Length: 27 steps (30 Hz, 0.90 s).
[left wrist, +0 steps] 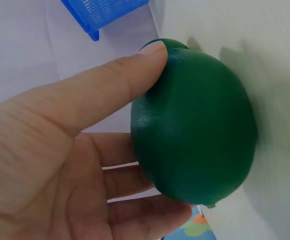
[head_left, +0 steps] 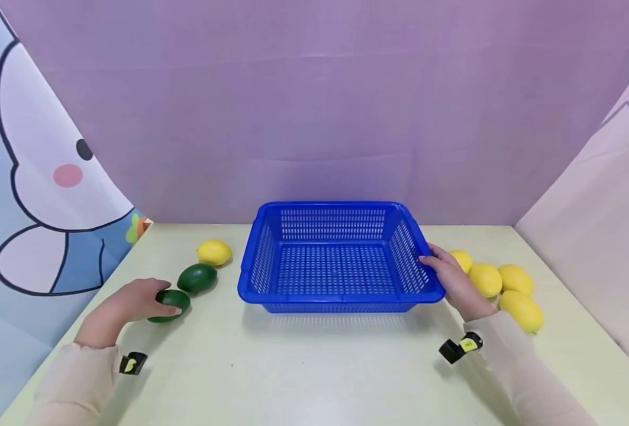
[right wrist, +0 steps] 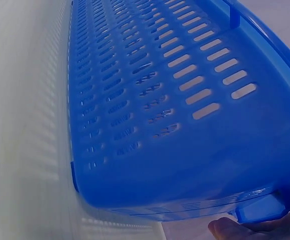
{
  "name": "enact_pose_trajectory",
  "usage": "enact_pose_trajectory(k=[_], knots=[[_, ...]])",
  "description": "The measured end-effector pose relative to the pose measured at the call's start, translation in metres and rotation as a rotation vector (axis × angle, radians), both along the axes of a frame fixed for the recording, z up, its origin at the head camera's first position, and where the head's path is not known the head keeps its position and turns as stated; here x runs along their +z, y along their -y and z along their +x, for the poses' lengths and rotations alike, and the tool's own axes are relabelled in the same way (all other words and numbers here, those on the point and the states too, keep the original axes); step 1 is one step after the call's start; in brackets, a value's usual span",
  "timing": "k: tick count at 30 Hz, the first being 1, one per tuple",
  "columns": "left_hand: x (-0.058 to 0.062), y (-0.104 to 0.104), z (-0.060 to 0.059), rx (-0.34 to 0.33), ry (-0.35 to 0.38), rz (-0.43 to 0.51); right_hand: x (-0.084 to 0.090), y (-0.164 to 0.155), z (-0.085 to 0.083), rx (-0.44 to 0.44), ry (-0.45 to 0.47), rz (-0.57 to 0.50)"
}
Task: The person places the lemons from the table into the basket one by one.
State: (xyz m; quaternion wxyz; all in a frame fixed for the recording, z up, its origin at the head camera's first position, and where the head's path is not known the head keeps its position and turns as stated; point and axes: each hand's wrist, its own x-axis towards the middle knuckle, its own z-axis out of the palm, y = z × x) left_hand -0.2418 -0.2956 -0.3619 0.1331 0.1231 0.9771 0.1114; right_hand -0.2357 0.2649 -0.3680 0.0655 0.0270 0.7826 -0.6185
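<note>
On the left of the table my left hand [head_left: 141,300] holds a dark green lime [head_left: 171,302], thumb on one side and fingers round the other. The left wrist view shows this lime [left wrist: 200,130] close up, its small nub pointing down. A second lime [head_left: 197,278] lies just beyond it, and a yellow lemon [head_left: 215,252] sits behind that one. In the middle stands a blue plastic basket [head_left: 341,299] with slotted walls and nothing inside. My right hand [head_left: 455,284] grips its right rim, thumb over the top edge. Only fingertips [right wrist: 225,227] appear below the basket wall [right wrist: 210,165] in the right wrist view.
Several yellow lemons [head_left: 486,280] lie grouped on the right, beside and behind my right wrist. A purple cloth wall [head_left: 314,118] rises behind the pale table [head_left: 293,378]. Printed cloth panels [head_left: 42,236] flank the table.
</note>
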Motion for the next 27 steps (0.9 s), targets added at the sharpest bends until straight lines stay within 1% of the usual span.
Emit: enact_pose_trajectory(k=[8,14,22,27], knots=[[-0.0032,0.0018,0.003,-0.053,-0.035,0.05,-0.0006,0.0003,-0.0005,-0.019,0.014,-0.068],[-0.0026,0.0023,0.0042,-0.046,-0.034,0.06,-0.0022,-0.0006,-0.0013,-0.019,0.022,-0.131],[-0.0057,0.004,0.0033,-0.022,-0.035,0.053,-0.0028,0.0,-0.0002,-0.02,0.03,-0.146],[-0.0018,0.0043,0.0017,-0.026,-0.041,0.035,-0.0019,-0.0003,0.0006,-0.022,0.024,-0.165]])
